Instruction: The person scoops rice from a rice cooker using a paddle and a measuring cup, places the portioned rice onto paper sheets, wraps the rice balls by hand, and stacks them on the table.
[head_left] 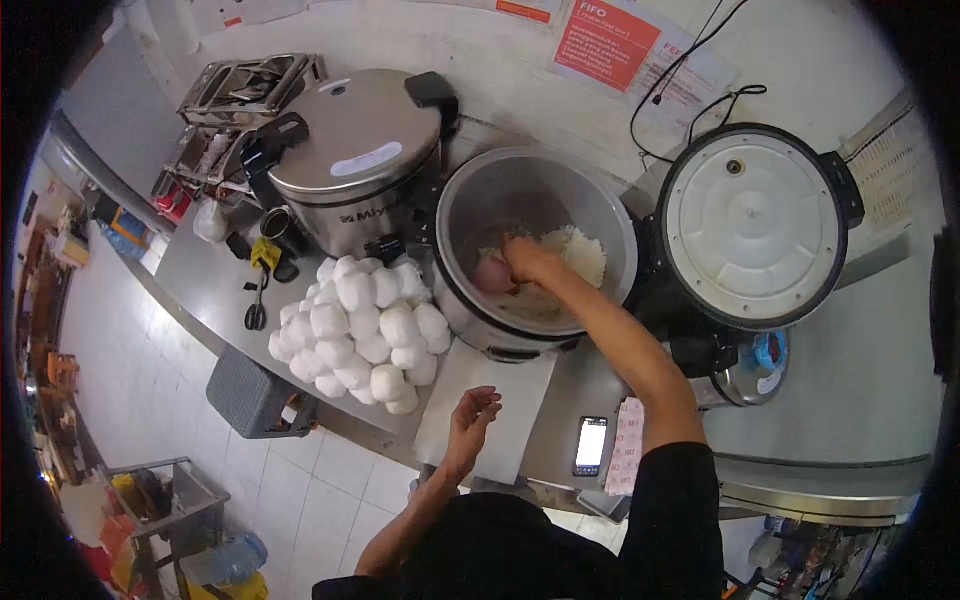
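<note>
My right hand reaches down into the open rice cooker, its fingers closed on a small pink bowl. White cooked rice lies against the far right side of the pot, beside the hand. Over a sheet of white paper in front of the cooker is my left hand, open with loosely bent fingers and holding nothing. Left of it, a heap of round white wrapped bundles sits on the steel counter.
A closed steel cooker stands behind the bundles. The open cooker's lid tilts to the right. A phone and pink patterned paper lie near the front edge. Scissors are at the left, and cables hang on the wall.
</note>
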